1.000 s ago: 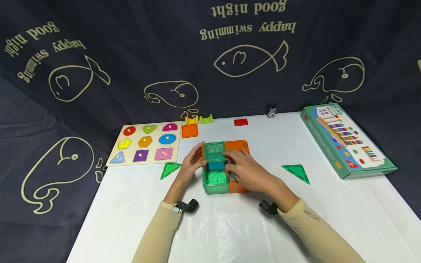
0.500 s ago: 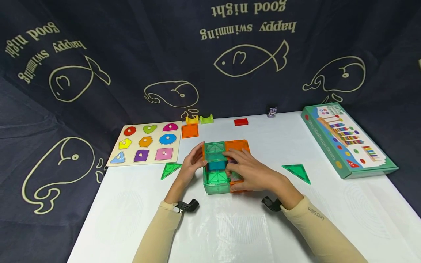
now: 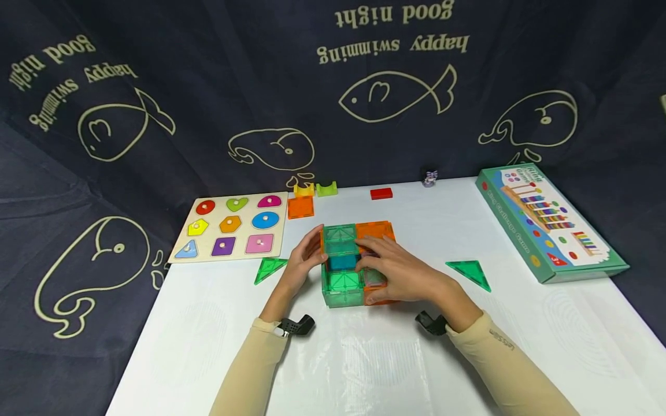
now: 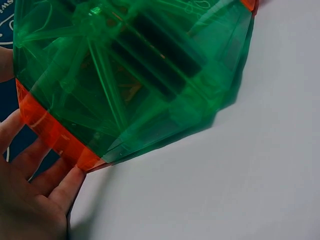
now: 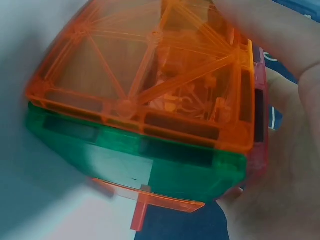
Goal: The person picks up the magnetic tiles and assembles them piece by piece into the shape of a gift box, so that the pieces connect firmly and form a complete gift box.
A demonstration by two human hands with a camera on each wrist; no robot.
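A box-like build of see-through magnetic tiles (image 3: pixel 343 283) stands mid-table, green on the left and orange on the right, with a blue part (image 3: pixel 341 263) between the green ones. My left hand (image 3: pixel 296 266) holds its left side, thumb at the top edge. In the left wrist view, fingers (image 4: pixel 70 187) touch an orange tile (image 4: pixel 55 132) beside a large green one (image 4: pixel 150 95). My right hand (image 3: pixel 403 271) grips the right half, fingers across the top and thumb low at the front. Its palm hides part of that side. An orange tile (image 5: pixel 140 75) fills the right wrist view.
Green triangle tiles lie left (image 3: pixel 269 269) and right (image 3: pixel 470 273) of the build. Behind are a shape puzzle board (image 3: pixel 241 228), an orange square tile (image 3: pixel 300 207), yellow (image 3: pixel 304 190) and lime blocks (image 3: pixel 326 189), a red block (image 3: pixel 381 193) and a game box (image 3: pixel 551 225).
My right thumb has come down to the front orange side, and the index finger has straightened a little over the top. The left hand and the build stay in place.
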